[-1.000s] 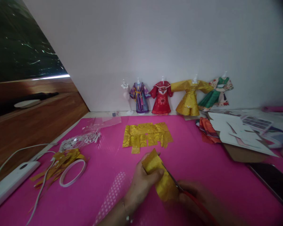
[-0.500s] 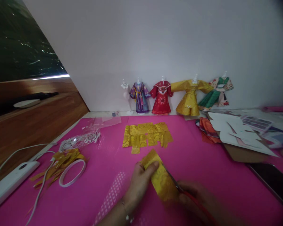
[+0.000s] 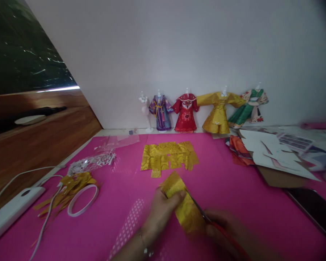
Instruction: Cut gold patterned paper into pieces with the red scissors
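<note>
A strip of yellow patterned fabric is pinched in my left hand, the thumb lying across its face. My right hand is closed round red-handled scissors, partly blurred. Their blades lie along the strip's right edge; whether they are parted is hard to make out. Just beyond my hands, several cut yellow fabric pieces lie flat side by side on the pink mat.
Yellow scraps and a white tape ring lie left, near a power strip with cords. Small dressed mannequins, one in a red robe, line the wall. Papers and a phone lie right.
My left thumb has shifted slightly along the strip, and the strip's upper end has moved a little to the left. The scissors stay at its right edge.
</note>
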Demonstrator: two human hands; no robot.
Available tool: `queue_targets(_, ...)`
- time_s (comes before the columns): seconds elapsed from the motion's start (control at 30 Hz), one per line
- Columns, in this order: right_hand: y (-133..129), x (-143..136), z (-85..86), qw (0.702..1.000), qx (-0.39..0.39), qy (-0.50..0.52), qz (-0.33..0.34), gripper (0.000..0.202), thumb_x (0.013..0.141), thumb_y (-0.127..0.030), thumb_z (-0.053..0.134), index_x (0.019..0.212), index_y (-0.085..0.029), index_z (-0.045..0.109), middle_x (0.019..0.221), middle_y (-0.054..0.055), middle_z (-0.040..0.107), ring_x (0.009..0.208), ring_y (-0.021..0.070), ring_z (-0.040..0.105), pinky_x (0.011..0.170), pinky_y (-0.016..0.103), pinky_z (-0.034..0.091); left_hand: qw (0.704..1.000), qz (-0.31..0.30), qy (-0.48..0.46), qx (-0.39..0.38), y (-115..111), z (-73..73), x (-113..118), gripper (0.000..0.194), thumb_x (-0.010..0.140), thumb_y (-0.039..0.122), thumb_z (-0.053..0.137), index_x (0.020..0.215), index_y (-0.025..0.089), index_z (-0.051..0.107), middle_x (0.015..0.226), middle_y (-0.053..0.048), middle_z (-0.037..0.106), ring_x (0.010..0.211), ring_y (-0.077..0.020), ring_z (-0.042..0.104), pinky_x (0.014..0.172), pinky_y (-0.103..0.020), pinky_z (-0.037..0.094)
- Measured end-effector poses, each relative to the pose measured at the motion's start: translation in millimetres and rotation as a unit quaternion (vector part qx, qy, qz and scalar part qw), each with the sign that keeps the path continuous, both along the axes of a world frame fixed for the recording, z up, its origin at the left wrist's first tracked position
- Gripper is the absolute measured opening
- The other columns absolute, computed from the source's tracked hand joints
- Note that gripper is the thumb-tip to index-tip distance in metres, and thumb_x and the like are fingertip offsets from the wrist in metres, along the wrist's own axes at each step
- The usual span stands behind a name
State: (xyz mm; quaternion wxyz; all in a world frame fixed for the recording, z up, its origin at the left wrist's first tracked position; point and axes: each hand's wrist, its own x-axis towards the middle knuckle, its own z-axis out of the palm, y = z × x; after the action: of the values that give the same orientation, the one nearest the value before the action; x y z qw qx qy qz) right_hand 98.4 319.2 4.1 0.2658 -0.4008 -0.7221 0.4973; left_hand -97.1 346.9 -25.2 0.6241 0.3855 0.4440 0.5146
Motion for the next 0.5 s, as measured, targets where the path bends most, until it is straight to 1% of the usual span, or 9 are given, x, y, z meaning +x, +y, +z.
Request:
queue_targets(0.1,4.6,0.4,-7.4,0.999,-0.004,-0.023,0.022,0.059,0.086,-0.072,0.037,0.080,-0.024,0.070,0.074,0.006,0.067,0.068,0.0244,0.062,0.056,0.031,0.050,1.000,-0.014,-0.003,-0.004,-0.3,0.2,0.0,0.028,0.069,0.031,0.078,0.092,0.016,0.073,0.081,-0.006,0.077,0.076,-0.0262,0.073,0.077,-0.038,0.056)
queue_targets(0.17,4.5,-0.5,-8.3,0.999,-0.028,-0.020,0.019,0.058,0.085,-0.072,0.039,0.082,-0.023,0.071,0.079,0.006,0.068,0.072,0.0250,0.063,0.060,0.032,0.051,1.000,-0.017,-0.009,-0.003,-0.8,0.2,-0.1,0.028,0.070,0.030,0.078,0.094,0.017,0.073,0.080,-0.006,0.077,0.075,-0.0256,0.073,0.079,-0.038,0.056)
queue_targets(0.23,2.1,-1.9,-5.4,0.999,-0.041,-0.015,-0.004,0.059,0.086,-0.072,0.039,0.083,-0.023,0.072,0.083,0.007,0.069,0.078,0.0260,0.063,0.066,0.033,0.053,1.000,-0.016,-0.015,0.001,-1.3,-0.2,0.2,0.028,0.069,0.030,0.078,0.093,0.017,0.074,0.078,-0.005,0.077,0.075,-0.0255,0.073,0.078,-0.038,0.056)
queue_targets(0.3,-0.5,-3.1,-0.8,0.998,-0.045,-0.013,-0.029,0.060,0.087,-0.072,0.038,0.088,-0.023,0.073,0.086,0.007,0.069,0.083,0.0274,0.063,0.072,0.035,0.053,1.000,-0.013,-0.019,0.003,-1.6,-0.6,0.9,0.024,0.068,0.030,0.079,0.089,0.017,0.073,0.076,-0.004,0.077,0.075,-0.0253,0.073,0.078,-0.037,0.057)
queue_targets(0.33,-1.4,-3.4,1.2,0.999,-0.052,-0.010,-0.008,0.062,0.085,-0.073,0.039,0.089,-0.023,0.074,0.085,0.007,0.069,0.083,0.0276,0.063,0.072,0.035,0.052,1.000,-0.011,-0.022,0.002,-1.6,-0.7,1.5,0.022,0.068,0.030,0.079,0.086,0.017,0.073,0.075,-0.004,0.077,0.075,-0.0253,0.073,0.077,-0.037,0.057)
queue_targets(0.4,-2.1,-3.5,3.2,0.999,-0.050,0.004,0.013,0.065,0.082,-0.077,0.039,0.088,-0.023,0.075,0.081,0.006,0.068,0.077,0.0266,0.063,0.067,0.034,0.052,1.000,-0.009,-0.028,-0.001,-1.7,-0.5,2.7,0.023,0.068,0.030,0.079,0.086,0.017,0.073,0.073,-0.004,0.077,0.075,-0.0257,0.073,0.077,-0.038,0.057)
queue_targets(0.43,-2.1,-3.3,3.0,0.999,-0.049,0.006,0.013,0.065,0.083,-0.077,0.039,0.088,-0.023,0.075,0.082,0.006,0.068,0.077,0.0262,0.063,0.066,0.033,0.052,0.999,-0.009,-0.031,-0.004,-1.6,-0.2,3.3,0.025,0.067,0.030,0.079,0.087,0.017,0.073,0.073,-0.004,0.077,0.076,-0.0263,0.073,0.077,-0.038,0.057)
queue_targets(0.5,-1.5,-2.8,0.9,0.999,-0.043,0.005,-0.021,0.065,0.082,-0.077,0.038,0.087,-0.025,0.075,0.081,0.006,0.068,0.076,0.0258,0.063,0.066,0.033,0.051,0.999,-0.007,-0.037,-0.008,-1.2,0.1,4.2,0.029,0.067,0.031,0.079,0.091,0.016,0.073,0.074,-0.005,0.077,0.076,-0.0274,0.073,0.074,-0.037,0.057)
